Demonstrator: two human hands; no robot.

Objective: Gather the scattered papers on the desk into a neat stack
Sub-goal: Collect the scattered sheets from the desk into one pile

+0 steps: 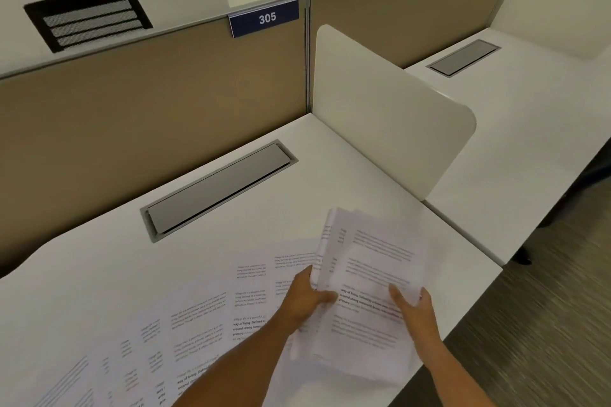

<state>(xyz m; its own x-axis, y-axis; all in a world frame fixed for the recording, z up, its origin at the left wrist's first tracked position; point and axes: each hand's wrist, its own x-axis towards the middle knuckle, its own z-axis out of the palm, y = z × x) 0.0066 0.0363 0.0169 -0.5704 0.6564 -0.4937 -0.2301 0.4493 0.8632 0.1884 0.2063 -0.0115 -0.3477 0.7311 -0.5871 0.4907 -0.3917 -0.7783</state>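
A loose bundle of printed papers (pixel 370 277) is held above the right part of the white desk (pixel 297 175), its sheets fanned and uneven at the top. My left hand (pixel 305 299) grips the bundle's left edge. My right hand (pixel 415 311) holds its lower right side, thumb on top of the front sheet. Several more printed sheets (pixel 185 330) lie overlapping flat on the desk to the left, spreading toward the lower left corner.
A grey cable hatch (pixel 218 190) is set in the desk near the tan partition (pixel 148 109), which carries a blue 305 sign (pixel 266 18). A white side divider (pixel 386 109) stands on the right. The desk's edge and carpet (pixel 529 324) lie to the right.
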